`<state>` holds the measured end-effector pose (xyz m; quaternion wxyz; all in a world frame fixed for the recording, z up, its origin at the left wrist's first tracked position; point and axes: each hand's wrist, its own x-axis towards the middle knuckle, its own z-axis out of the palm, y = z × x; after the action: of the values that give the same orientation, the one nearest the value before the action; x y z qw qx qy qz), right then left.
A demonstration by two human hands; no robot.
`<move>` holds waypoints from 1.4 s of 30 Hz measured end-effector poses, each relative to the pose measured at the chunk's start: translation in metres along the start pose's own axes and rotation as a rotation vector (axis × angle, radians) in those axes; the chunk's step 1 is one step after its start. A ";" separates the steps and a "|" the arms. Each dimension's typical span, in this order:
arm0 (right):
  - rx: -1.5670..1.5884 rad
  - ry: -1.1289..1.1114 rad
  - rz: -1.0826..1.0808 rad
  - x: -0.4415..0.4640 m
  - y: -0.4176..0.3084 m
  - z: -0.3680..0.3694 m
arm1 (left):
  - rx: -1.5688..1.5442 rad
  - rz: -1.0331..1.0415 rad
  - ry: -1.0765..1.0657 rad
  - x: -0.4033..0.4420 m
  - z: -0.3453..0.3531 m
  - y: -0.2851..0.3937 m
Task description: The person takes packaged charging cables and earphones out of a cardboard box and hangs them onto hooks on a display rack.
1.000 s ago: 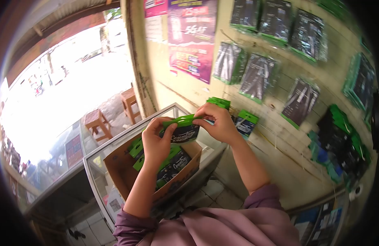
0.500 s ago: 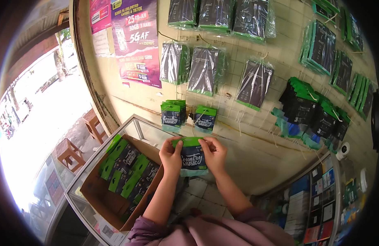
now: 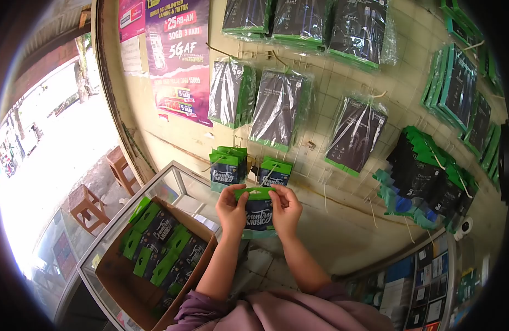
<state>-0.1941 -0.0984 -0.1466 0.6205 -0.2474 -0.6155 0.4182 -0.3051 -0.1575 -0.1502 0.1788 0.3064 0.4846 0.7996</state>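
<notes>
Between my two hands is a green-topped, dark blue pouch (image 3: 258,218) with "Country Music" printed on its front. My left hand (image 3: 232,209) pinches its upper left corner, and my right hand (image 3: 286,208) pinches the upper right one. The pouch hangs upright, its green header with the hanging slot facing up. Just beyond it, similar pouches hang on wall hooks: a small stack (image 3: 227,168) to the left and another pouch (image 3: 275,170) partly hidden behind the held one.
A cardboard box (image 3: 114,276) of more such pouches stands on the glass counter (image 3: 174,179) at left. Black-and-green packages (image 3: 279,107) hang above on the wire grid. Black pouches (image 3: 417,171) hang at right. Two stools (image 3: 88,207) stand outside.
My view has shifted, so the wall packages appear lower and larger. The pouch is now nearer the hanging pouches, its header tilted so the slot shows. Both hands keep their pinch.
</notes>
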 end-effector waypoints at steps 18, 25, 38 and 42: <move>-0.424 0.130 -0.252 0.082 0.108 -0.020 | 0.234 0.034 -0.096 0.061 0.068 -0.120; -0.510 0.076 -0.405 0.015 0.077 -0.018 | 0.342 0.024 -0.065 -0.004 0.043 -0.059; 0.099 -0.503 -0.455 -0.090 -0.091 0.079 | 0.916 0.188 -0.046 -0.149 -0.153 0.165; 0.013 -1.164 -0.454 -0.083 -0.107 0.129 | 1.177 -0.075 -0.048 -0.143 -0.240 0.175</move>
<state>-0.2872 -0.2497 -0.0897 0.2581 0.1619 -0.8874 0.3460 -0.3554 -0.4818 -0.1226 0.0175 0.3547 0.8531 0.3821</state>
